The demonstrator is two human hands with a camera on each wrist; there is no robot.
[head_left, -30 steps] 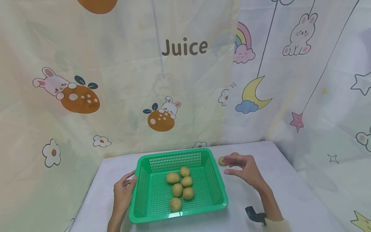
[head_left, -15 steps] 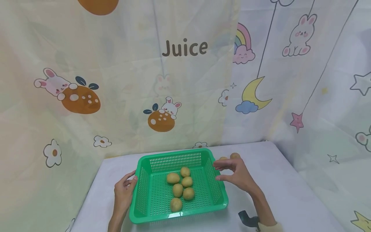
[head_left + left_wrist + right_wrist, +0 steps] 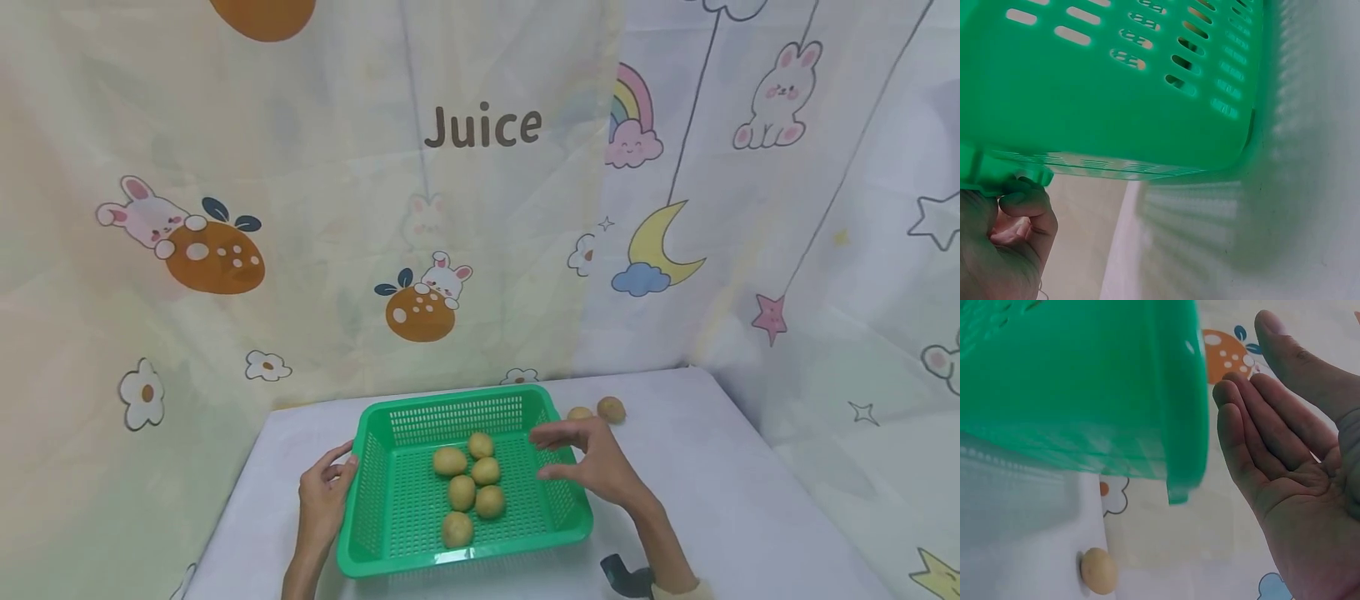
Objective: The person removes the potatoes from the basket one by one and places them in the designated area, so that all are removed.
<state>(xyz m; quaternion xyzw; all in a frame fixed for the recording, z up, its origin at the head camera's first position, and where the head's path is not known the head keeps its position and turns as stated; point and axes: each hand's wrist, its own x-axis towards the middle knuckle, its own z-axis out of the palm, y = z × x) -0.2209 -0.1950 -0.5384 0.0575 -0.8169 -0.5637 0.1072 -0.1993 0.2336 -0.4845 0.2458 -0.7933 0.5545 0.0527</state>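
A green plastic basket (image 3: 465, 553) stands on the table, with several potatoes (image 3: 461, 493) lying in its middle. At its left side, my left hand (image 3: 322, 498) holds the rim; in the left wrist view its fingers (image 3: 1029, 206) curl at the rim's edge. My right hand (image 3: 592, 467) hovers over the right rim, thumb and fingers spread apart with nothing between them. The right wrist view shows its bare palm (image 3: 1304, 506) beside the basket's rim (image 3: 1185, 400). Behind that hand, one potato (image 3: 611, 409) sits beside another, partly hidden potato (image 3: 580, 413).
A white cloth covers the table (image 3: 720, 475). Printed curtains (image 3: 322, 208) hang behind it and at both sides. A dark strap (image 3: 626, 577) sits near the right wrist, by a pale sleeve (image 3: 682, 592).
My right hand has moved left, from beside the two loose potatoes to over the basket's right rim, uncovering those potatoes. The left hand stays at the left rim.
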